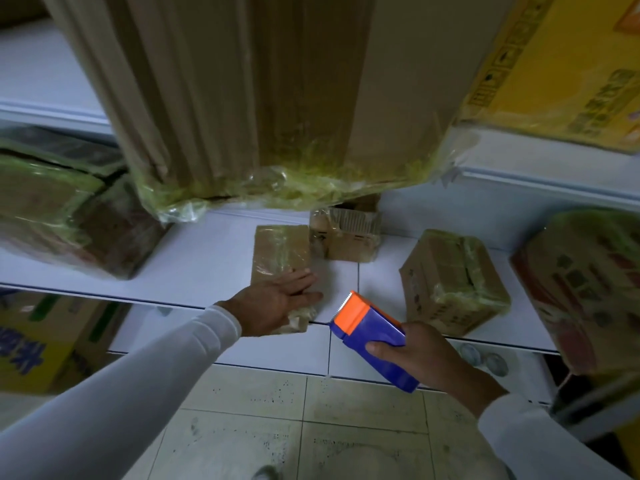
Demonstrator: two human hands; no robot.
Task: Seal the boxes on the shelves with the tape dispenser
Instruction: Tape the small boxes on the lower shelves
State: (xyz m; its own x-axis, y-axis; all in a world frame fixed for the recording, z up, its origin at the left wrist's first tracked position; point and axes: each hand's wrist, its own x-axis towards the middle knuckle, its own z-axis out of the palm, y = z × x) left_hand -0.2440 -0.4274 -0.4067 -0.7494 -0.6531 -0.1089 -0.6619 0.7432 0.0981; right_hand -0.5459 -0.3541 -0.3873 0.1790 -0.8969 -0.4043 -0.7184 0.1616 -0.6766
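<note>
A flat brown cardboard box [280, 252] wrapped in clear tape lies at the front edge of the white shelf [194, 268]. My left hand [277, 303] rests flat on its near end, fingers straight. My right hand [422, 351] grips a blue tape dispenser [372, 336] with an orange serrated head. The dispenser hovers just right of the box, its head pointing up and left, apart from the box.
A small open carton [346, 233] stands behind the flat box. A taped brown box [453, 280] sits to the right, and a printed box [585, 285] at the far right. A large taped carton [270, 98] hangs over from the shelf above. Wrapped boxes [59, 206] fill the left. Tiled floor lies below.
</note>
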